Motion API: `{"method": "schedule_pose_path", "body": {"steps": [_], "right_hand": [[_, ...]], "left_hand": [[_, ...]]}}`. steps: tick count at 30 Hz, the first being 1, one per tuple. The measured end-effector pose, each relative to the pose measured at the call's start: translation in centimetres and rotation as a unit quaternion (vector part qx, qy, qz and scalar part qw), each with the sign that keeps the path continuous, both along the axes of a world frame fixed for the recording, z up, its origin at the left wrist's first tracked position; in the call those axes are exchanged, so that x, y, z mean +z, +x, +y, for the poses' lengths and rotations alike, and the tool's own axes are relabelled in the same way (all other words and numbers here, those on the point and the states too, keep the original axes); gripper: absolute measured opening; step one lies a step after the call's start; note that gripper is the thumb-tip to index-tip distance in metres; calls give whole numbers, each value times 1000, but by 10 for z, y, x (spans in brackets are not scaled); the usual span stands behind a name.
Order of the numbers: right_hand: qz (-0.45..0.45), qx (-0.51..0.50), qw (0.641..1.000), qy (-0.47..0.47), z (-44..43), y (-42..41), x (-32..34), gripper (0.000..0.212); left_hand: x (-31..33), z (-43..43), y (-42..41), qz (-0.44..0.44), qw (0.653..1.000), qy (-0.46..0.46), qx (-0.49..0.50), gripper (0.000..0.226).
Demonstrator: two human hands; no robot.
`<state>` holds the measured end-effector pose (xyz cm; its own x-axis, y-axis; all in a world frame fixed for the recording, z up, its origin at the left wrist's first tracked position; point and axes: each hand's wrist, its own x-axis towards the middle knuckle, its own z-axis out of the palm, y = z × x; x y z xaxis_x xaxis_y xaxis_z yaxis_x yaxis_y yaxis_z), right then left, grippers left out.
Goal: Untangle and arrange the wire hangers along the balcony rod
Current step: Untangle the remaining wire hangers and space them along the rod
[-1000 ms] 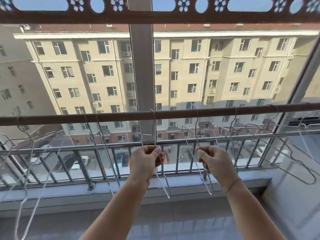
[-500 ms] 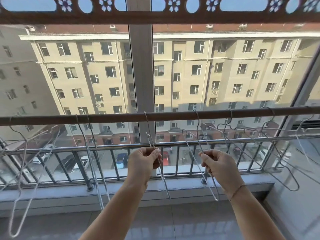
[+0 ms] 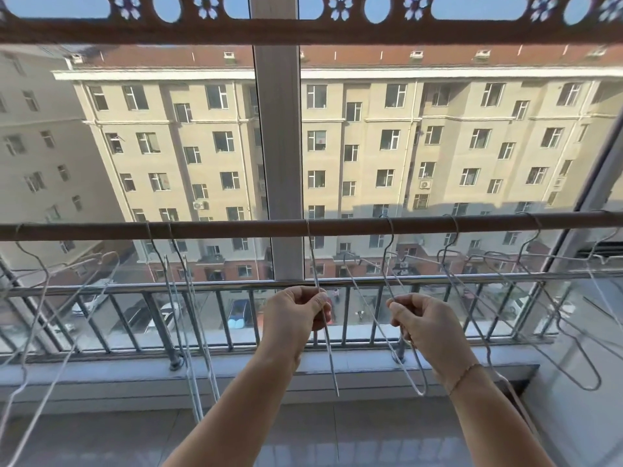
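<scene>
A brown balcony rod (image 3: 337, 226) runs across the view with several white wire hangers hooked on it. My left hand (image 3: 296, 315) grips the wire of one hanger (image 3: 328, 345) that hangs edge-on just right of the window post. My right hand (image 3: 428, 323) grips the neighbouring hanger (image 3: 374, 318), whose hook sits on the rod further right. Two hangers (image 3: 188, 318) hang close together left of centre. A loose one (image 3: 50, 318) hangs at the far left. On the right, a tangle of hangers (image 3: 526, 298) overlaps.
A metal railing (image 3: 202, 288) with vertical bars stands behind the hangers, above a grey sill (image 3: 101, 372). A wide window post (image 3: 279, 163) rises at centre. A slanted frame (image 3: 580, 237) and a pale wall close off the right side.
The hook of the hanger in my left hand now sits right of the window post instead of in front of it. Both hands stay gripping their hangers at about the same height.
</scene>
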<state>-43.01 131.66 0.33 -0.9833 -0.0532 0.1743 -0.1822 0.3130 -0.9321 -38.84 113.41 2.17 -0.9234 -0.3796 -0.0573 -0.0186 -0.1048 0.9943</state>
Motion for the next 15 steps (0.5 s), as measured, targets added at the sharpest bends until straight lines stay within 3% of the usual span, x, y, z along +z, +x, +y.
{"method": "schedule_pose_path", "body": {"steps": [4, 9, 15], "right_hand": [[15, -18, 998, 53, 0, 4, 1, 8], [77, -99, 980, 153, 2, 18, 13, 29], [189, -52, 978, 79, -48, 58, 51, 17]], "left_hand": [[0, 2, 3, 2, 1000, 1, 2, 10], [-1, -6, 15, 25, 999, -8, 25, 9], [7, -58, 49, 91, 988, -55, 110, 8]]}}
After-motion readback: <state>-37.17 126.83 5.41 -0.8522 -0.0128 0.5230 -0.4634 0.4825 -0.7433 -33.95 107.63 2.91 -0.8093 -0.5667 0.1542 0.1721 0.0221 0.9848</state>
